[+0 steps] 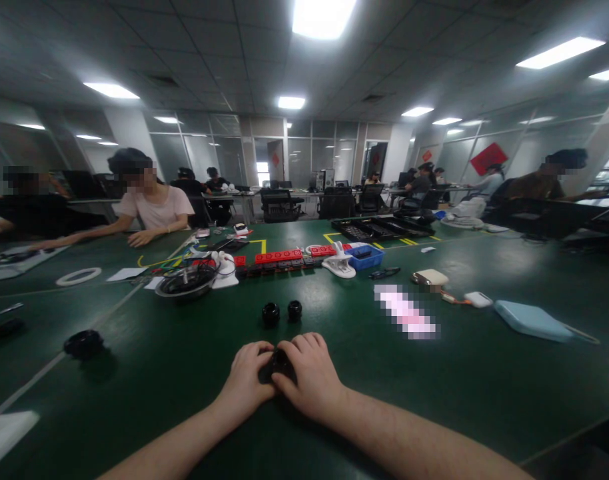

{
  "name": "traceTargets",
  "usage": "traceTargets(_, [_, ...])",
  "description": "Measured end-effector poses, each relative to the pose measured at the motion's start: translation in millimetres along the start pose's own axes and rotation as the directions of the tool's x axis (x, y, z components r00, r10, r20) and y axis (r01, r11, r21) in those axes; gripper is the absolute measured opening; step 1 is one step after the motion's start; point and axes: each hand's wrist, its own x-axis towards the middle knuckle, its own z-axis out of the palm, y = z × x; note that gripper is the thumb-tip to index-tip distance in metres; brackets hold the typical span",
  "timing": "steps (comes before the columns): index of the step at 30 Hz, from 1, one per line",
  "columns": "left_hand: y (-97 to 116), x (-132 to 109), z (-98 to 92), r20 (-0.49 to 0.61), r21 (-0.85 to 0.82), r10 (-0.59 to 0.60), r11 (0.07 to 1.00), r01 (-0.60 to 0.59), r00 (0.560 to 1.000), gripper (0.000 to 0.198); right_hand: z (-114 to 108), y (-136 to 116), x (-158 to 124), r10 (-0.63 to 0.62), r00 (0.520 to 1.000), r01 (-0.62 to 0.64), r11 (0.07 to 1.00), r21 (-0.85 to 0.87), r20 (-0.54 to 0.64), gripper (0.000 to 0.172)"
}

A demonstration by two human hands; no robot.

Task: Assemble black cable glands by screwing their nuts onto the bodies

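Observation:
Near the front of the green table, my left hand and my right hand are closed around a black round part, one from each side. Fingers cover much of it, so its exact kind does not show. Just beyond my fingers stand two glossy black ring-shaped parts, a left one and a slightly smaller right one, apart from each other. Off to the left lies a larger black ribbed part, touched by neither hand.
A row of red and black blocks crosses the table's middle, beside a metal bowl and a blue bin. At right lie a light-blue case and a white charger. A person in pink sits across at left.

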Motion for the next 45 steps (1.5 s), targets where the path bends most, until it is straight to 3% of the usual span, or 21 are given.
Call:
traceTargets(8, [-10.0,1.7,4.7,0.016,-0.025,0.006,1.000,-0.006,1.000,0.034,-0.7,-0.1,-0.5,-0.037,0.999,0.038,0.999,0.034,-0.011,0.038])
traceTargets(15, [0.1,0.3,0.3,0.021,-0.014,-0.007,1.000,0.007,1.000,0.034,0.1,-1.6,1.2,-0.058,0.998,0.060,0.995,0.079,-0.031,0.045])
traceTargets(23, [-4.2,0.5,3.3,0.065,-0.019,0.039,0.999,-0.038,0.997,0.036,-3.3,-5.9,3.6,-0.100,0.994,0.096,0.989,0.113,0.033,0.046])
traceTargets(27, [-0.1,1.2,1.8,0.059,-0.048,-0.013,0.999,0.016,0.998,0.029,-4.2,-8.9,3.8,-0.158,0.987,0.151,0.979,0.139,0.039,0.045])
traceTargets(30, [-0.4,1.5,3.6,0.013,-0.064,-0.072,0.995,0.073,0.997,0.041,-3.5,-11.3,1.5,-0.208,0.977,0.200,0.967,0.155,0.037,0.038])
traceTargets(34, [-7.3,2.4,8.2,-0.021,-0.079,-0.032,0.996,0.030,0.999,0.040,-3.0,-14.1,-2.4,-0.258,0.966,0.249,0.953,0.173,0.031,0.040])
traceTargets(45, [-0.8,2.5,2.5,0.049,-0.013,-0.085,0.996,0.086,0.995,0.035,-12.2,-17.3,-5.6,-0.251,0.964,0.234,0.957,0.174,0.089,0.038])
